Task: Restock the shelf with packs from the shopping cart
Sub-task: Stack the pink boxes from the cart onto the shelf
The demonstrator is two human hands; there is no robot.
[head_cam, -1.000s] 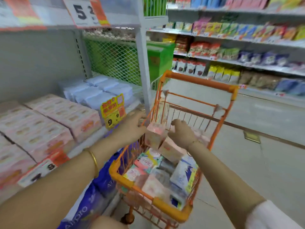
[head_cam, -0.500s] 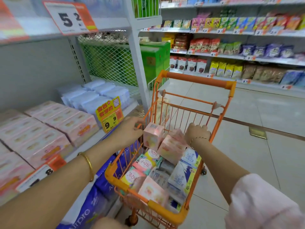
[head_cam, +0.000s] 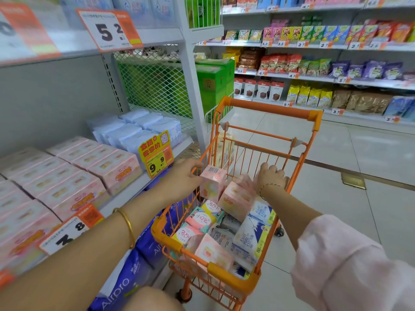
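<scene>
Tiled aisle floor (head_cam: pixel 336 198): open right of shopping cart (head_cam: pixel 265 110); shelf (head_cam: pixel 134 186) edge just left. Pink pack (head_cam: pixel 212 182), barcode up, atop cart's heap, gripped by left hand (head_cam: pixel 182 178). Right hand (head_cam: pixel 271 176) curled alongside; cannot tell its hold.

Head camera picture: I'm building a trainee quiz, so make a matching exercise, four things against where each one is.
1 barcoded pink pack
2 white cotton pack
3 yellow price tag
4 blue packs

A on the shelf edge
B in the left hand
C lying loose in the cart
D below the shelf

Pairs: 1-B, 2-C, 3-A, 4-D
</scene>
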